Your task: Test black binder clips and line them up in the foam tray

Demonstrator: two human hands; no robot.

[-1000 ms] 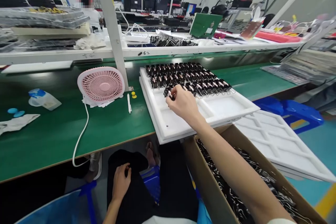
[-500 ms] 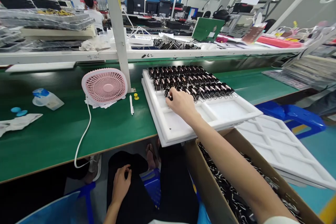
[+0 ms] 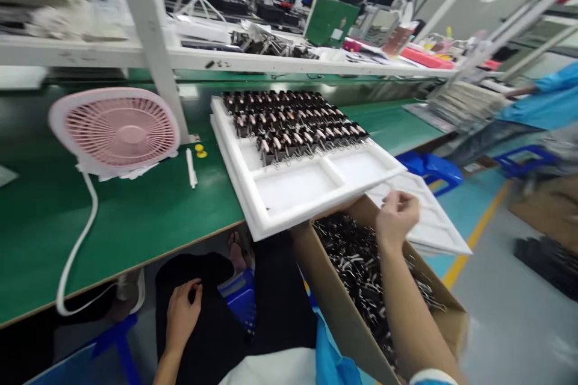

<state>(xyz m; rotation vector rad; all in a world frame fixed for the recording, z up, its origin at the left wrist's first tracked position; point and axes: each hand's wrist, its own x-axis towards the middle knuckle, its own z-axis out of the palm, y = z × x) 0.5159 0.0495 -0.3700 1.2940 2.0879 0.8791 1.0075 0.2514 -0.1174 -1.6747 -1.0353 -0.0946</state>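
My right hand is over a cardboard box at my right, its fingers curled closed. Whatever they hold, if anything, is hidden. Loose black binder clips with silver wire handles fill the box. My left hand lies on my thigh, fingers loosely bent, with nothing visible in it. On the bench a white foam tray holds rows of black binder clips, with small pinkish pieces showing among them. The front compartments of the tray are bare but for a tiny dark speck.
A pink fan with a white cord stands at left on the green bench. Near it are a white pen and yellow knobs. More white trays and blue stools are at right. A person in blue is beyond.
My right hand has left the front row of clips on the tray and moved right and down, over the box. The camera view has swung right. My left hand stays on my thigh.
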